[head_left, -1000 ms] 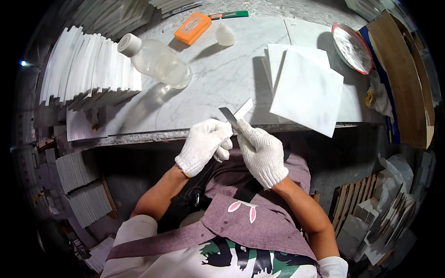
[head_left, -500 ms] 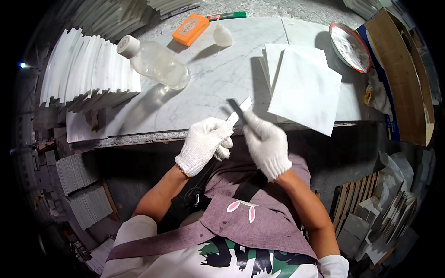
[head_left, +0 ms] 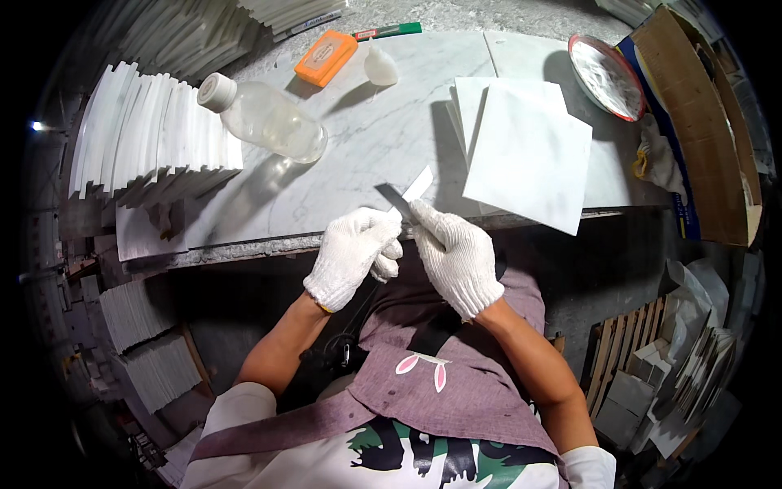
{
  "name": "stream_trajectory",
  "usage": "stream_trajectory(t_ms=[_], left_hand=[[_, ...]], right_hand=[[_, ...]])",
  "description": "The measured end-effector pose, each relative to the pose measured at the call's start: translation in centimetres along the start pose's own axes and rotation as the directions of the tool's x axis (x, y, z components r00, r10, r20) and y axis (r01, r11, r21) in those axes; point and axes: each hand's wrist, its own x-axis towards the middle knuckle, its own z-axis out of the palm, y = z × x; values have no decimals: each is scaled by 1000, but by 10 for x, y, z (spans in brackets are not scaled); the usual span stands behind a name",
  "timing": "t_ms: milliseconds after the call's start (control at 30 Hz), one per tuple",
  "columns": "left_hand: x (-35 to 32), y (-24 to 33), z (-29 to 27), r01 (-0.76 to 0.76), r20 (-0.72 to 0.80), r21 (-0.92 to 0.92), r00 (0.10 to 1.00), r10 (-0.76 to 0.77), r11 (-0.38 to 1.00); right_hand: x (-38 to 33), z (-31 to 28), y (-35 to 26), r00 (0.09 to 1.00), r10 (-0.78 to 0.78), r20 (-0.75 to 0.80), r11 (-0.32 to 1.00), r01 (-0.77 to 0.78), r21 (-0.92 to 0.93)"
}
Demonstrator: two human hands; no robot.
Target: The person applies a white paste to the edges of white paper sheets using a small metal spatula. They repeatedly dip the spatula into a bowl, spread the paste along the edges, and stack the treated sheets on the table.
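Hands (head_left: 407,248) on strip (head_left: 418,184), blade (head_left: 391,198)

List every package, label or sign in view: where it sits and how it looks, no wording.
Orange block: far on the slab, flat rectangle with a pale oval label on top.
Green marker: far edge, thin stick with a white-and-red label at its left end.
Cardboard box: right of the slab, brown, open, blue side.
No signs or screens.
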Motion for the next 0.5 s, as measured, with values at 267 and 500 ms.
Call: stream_trajectory(t_ms=[267,500], left_hand=[[0,-4,1,5,-24,-1,1000,-5,1000],[-2,-2,3,15,-20,-39,1000,-15,999]], right_hand=[[-6,5,-7,984,151,97,963,-168,209],[7,-1,-4,994,105,8,989,-105,108]])
